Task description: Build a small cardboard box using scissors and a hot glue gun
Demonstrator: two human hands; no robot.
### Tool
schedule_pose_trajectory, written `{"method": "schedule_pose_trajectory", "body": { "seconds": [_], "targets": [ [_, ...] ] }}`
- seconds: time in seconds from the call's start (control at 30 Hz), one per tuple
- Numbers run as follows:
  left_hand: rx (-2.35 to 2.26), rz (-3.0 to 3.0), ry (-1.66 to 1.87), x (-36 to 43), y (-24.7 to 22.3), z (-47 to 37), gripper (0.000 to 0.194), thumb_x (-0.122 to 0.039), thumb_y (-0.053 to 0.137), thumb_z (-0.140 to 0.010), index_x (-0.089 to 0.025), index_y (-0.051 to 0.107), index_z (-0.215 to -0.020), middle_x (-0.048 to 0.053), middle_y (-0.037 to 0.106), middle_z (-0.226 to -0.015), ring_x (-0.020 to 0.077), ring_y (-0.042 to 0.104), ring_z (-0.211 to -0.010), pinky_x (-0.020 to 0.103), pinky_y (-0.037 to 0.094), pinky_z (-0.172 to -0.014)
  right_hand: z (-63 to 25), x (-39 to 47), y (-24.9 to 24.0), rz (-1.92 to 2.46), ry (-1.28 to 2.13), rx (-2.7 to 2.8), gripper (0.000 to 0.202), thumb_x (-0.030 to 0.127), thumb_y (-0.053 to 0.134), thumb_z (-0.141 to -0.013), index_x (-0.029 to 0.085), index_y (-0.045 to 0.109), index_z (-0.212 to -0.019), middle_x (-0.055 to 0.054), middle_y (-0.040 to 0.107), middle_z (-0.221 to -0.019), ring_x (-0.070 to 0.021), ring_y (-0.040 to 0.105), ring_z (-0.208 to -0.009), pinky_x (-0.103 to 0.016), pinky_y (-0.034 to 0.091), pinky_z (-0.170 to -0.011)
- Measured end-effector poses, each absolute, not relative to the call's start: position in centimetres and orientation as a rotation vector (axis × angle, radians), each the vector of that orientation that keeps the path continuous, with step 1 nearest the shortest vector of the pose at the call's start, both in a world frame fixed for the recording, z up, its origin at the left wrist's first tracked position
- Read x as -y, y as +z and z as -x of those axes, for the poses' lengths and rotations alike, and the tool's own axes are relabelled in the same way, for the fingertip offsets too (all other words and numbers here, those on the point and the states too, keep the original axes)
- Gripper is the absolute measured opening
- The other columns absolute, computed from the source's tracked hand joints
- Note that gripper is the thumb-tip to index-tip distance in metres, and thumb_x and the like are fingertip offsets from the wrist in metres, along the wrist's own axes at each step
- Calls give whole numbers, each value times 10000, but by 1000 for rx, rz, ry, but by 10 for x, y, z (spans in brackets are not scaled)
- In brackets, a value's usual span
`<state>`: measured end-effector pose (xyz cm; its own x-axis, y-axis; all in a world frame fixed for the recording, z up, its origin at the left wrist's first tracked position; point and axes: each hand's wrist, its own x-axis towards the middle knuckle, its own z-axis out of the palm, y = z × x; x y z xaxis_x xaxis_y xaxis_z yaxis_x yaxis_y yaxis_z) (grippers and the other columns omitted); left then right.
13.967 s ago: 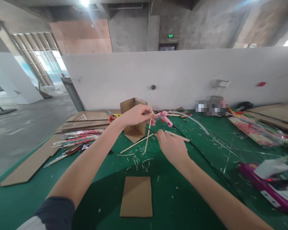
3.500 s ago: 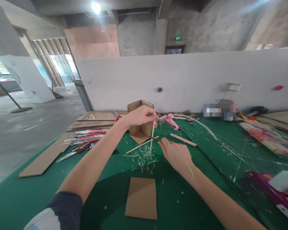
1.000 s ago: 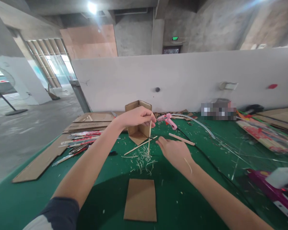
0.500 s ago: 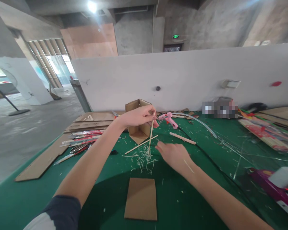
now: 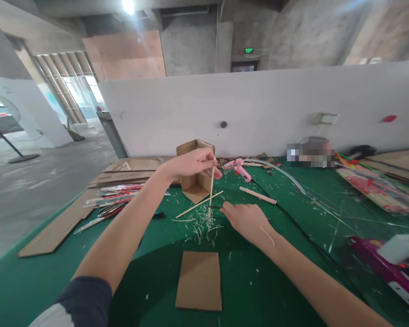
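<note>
My left hand (image 5: 200,162) pinches the top of a thin wooden stick (image 5: 211,187), which stands nearly upright with its lower end among curled wood shavings (image 5: 204,226). Closed around a knife is my right hand (image 5: 244,219); only the thin dark blade (image 5: 216,207) shows, lying against the stick near its lower end. A second wooden stick (image 5: 194,207) lies slantwise on the green table, just left of the upright one. Behind my left hand stands an open cardboard box (image 5: 195,188), partly covered by the hand.
A square cardboard piece (image 5: 198,281) lies at the front. A pink glue gun (image 5: 238,169) and a glue stick (image 5: 258,195) are at the right, with a black cord. Wrapped tools (image 5: 116,195) and cardboard sheets (image 5: 54,222) lie left; a purple power strip (image 5: 378,259) sits far right.
The knife blade, not distinguishable before, now shows against the stick's lower part. The stick is slightly more upright, and the whole view has shifted a little.
</note>
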<state>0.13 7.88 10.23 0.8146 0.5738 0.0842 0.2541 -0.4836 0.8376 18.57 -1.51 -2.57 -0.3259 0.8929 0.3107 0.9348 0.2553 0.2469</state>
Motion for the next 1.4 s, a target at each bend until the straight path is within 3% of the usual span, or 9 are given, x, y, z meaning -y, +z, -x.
{"method": "schedule_pose_trajectory", "body": {
  "seconds": [0.17, 0.37, 0.53, 0.7, 0.9, 1.13, 1.27, 1.4],
  "targets": [
    [-577, -2066, 424, -77, 103, -2, 223, -365, 504, -886, -187, 384, -827, 119, 713, -953, 208, 670, -939, 356, 518, -824, -187, 12, -16, 1811, -691, 2206, 402, 388, 212, -998, 208, 560, -905, -32, 690, -677, -173, 652, -564, -268, 122, -466],
    [-542, -2040, 400, -74, 104, -3, 231, -380, 494, -897, -181, 387, -845, 134, 697, -1000, 209, 652, -1002, 362, 517, -859, -188, 13, -24, 1733, -593, 2396, 320, 384, 300, -985, 232, 553, -864, 12, 680, -635, -172, 643, -530, -274, 105, -466],
    [-543, -2036, 379, -71, 106, -2, 248, -394, 519, -879, -182, 397, -841, 124, 696, -980, 208, 650, -994, 367, 516, -862, -188, 12, -18, 1790, -695, 2207, 416, 382, 197, -1001, 200, 556, -898, -39, 686, -679, -165, 639, -554, -268, 132, -471],
    [-565, -2039, 391, -74, 104, -1, 224, -385, 489, -889, -190, 392, -835, 104, 704, -951, 204, 649, -989, 375, 509, -863, -185, 13, -24, 1708, -659, 2386, 326, 373, 278, -992, 238, 556, -887, 13, 677, -641, -165, 634, -516, -276, 111, -461],
    [-559, -2064, 377, -76, 102, -1, 219, -385, 475, -891, -195, 375, -850, 119, 701, -991, 218, 639, -1017, 390, 490, -875, -183, 11, -26, 1810, -717, 2242, 402, 390, 191, -999, 221, 549, -926, -20, 686, -683, -182, 651, -530, -274, 124, -443],
    [-563, -2058, 381, -73, 103, -3, 230, -399, 464, -898, -196, 366, -852, 120, 701, -981, 217, 641, -1014, 386, 501, -865, -181, 16, -26, 1823, -550, 2456, 317, 378, 285, -988, 228, 554, -912, -17, 687, -645, -191, 670, -570, -253, 185, -458],
    [-529, -2067, 387, -75, 101, -3, 231, -404, 471, -894, -198, 376, -856, 115, 701, -986, 209, 646, -999, 375, 503, -858, -182, 14, -19, 1857, -671, 2198, 412, 388, 197, -998, 198, 550, -904, -47, 683, -671, -166, 656, -559, -272, 157, -448],
    [-563, -2055, 390, -76, 101, -3, 236, -407, 476, -886, -200, 368, -853, 115, 702, -979, 214, 649, -989, 384, 498, -854, -183, 17, -21, 1792, -619, 2365, 325, 371, 282, -989, 216, 552, -899, -15, 676, -638, -164, 650, -526, -272, 140, -444]
  ]
}}
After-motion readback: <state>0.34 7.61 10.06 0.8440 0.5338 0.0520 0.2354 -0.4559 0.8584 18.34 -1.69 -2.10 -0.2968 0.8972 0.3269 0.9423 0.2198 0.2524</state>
